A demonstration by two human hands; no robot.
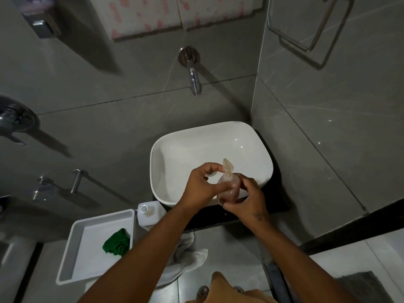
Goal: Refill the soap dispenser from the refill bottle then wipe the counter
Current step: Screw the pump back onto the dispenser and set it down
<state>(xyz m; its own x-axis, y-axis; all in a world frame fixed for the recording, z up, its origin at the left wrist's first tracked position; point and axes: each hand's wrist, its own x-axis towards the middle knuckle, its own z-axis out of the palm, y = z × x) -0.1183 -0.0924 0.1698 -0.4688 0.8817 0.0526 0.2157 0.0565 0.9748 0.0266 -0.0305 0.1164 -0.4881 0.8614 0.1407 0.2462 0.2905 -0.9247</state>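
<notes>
A green cloth [116,243] lies in the white tray [72,254] beside the refill bottle [148,215], while the left hand [202,186] pinches the pump of the soap dispenser [228,184], gripped by the right hand [247,200] over the sink [175,149].

I hold the soap dispenser [228,189] upright over the near edge of the white basin: a small, translucent bottle with brownish liquid low inside and a pale pump head on top, its spout pointing away from me. The refill bottle [149,214] stands upright on the counter to the left of the basin, squarish and white, its round mouth showing on top. A crumpled green cloth [117,242] lies in the white tray just beside it.
</notes>
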